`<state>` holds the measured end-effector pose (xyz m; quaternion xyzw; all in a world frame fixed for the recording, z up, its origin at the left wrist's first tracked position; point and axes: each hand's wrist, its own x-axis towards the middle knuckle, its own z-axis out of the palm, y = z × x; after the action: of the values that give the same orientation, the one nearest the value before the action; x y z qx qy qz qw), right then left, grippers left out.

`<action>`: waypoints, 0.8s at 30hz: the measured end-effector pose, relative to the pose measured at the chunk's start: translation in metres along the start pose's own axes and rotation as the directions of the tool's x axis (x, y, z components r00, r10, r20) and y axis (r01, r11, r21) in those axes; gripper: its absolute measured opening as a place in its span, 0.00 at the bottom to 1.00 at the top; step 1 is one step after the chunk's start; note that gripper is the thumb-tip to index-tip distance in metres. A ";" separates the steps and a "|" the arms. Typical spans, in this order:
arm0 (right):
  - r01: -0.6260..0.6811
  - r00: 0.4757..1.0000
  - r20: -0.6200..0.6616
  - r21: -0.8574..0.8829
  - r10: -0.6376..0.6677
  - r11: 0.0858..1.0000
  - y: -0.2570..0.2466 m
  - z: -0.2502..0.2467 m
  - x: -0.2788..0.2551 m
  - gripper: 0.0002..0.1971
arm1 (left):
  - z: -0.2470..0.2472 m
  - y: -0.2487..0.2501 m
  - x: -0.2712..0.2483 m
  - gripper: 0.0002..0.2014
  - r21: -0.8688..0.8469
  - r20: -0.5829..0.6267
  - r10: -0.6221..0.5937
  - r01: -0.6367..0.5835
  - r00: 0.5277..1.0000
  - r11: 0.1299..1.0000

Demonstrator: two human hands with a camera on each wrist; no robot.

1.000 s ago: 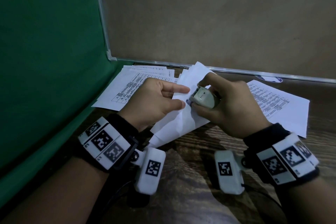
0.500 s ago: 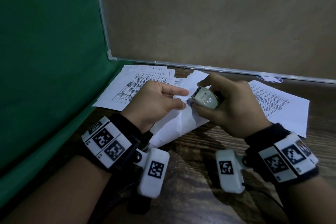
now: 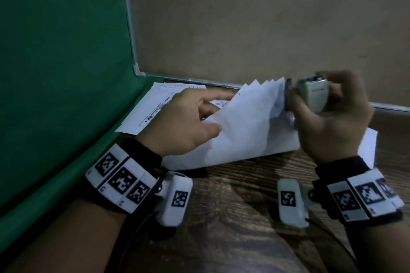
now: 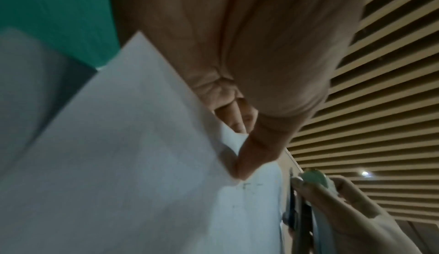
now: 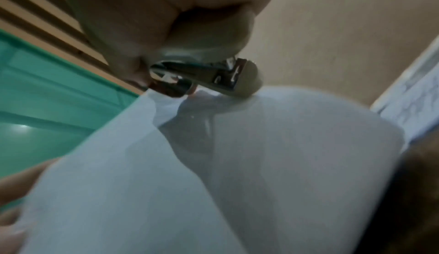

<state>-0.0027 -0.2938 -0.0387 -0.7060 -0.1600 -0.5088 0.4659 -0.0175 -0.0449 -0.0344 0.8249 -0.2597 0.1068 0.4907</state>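
Note:
A bundle of white sheets [image 3: 248, 126] is held tilted above the wooden table, its fanned corners pointing up at the back. My left hand [image 3: 199, 117] pinches the bundle's left edge between thumb and fingers; the left wrist view shows the thumb [image 4: 247, 156] pressing a folded edge of the sheets [image 4: 142, 164]. My right hand [image 3: 326, 126] grips a small pale stapler [image 3: 314, 93] at the bundle's upper right edge. In the right wrist view the stapler's metal mouth [image 5: 206, 74] sits over the edge of the sheets [image 5: 237, 164]. Whether it bites the paper is blurred.
Printed sheets [image 3: 155, 104] lie on the table at the back left, and another white sheet [image 3: 369, 146] lies under my right hand. A green panel [image 3: 55, 73] stands on the left and a brown board [image 3: 266, 17] behind. Wooden tabletop [image 3: 233, 206] shows in front.
The right hand with the stapler has moved up and to the right, along the bundle's edge. The bundle has swung round and its fanned corners now show. The left hand has shifted its pinch leftwards.

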 end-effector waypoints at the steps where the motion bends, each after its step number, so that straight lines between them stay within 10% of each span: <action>1: -0.002 0.999 -0.046 0.012 0.003 1.000 0.001 -0.003 0.004 0.15 | -0.002 0.002 -0.001 0.24 0.012 -0.013 0.030 -0.029 0.999 0.999; 9: -0.127 0.991 0.040 0.052 0.125 0.991 0.026 -0.021 0.018 0.16 | -0.011 0.014 0.000 0.08 0.322 -0.216 0.586 -0.510 0.781 0.798; 12: -0.131 0.967 0.228 0.046 0.117 0.990 0.026 -0.017 0.013 0.14 | -0.013 0.003 0.004 0.10 0.367 -0.304 0.515 -0.400 0.801 0.840; 15: -0.099 0.929 0.361 0.031 0.082 0.995 0.017 -0.011 0.007 0.16 | -0.015 0.000 0.004 0.08 0.044 -0.365 0.412 -0.427 0.835 0.903; 21: -0.102 0.902 0.424 0.022 0.083 0.994 0.017 -0.009 0.005 0.18 | -0.025 0.012 0.002 0.04 -0.260 -0.549 0.261 -0.459 0.794 0.849; 24: -0.089 0.908 0.410 -0.003 0.082 0.996 0.013 -0.010 0.005 0.18 | -0.027 0.003 0.006 0.08 -0.397 -0.493 0.149 -0.373 0.857 0.839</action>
<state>0.0030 -0.3097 -0.0399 -0.7996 -0.2271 -0.3271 0.4495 -0.0117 -0.0240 -0.0163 0.5864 -0.2723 0.2917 0.7049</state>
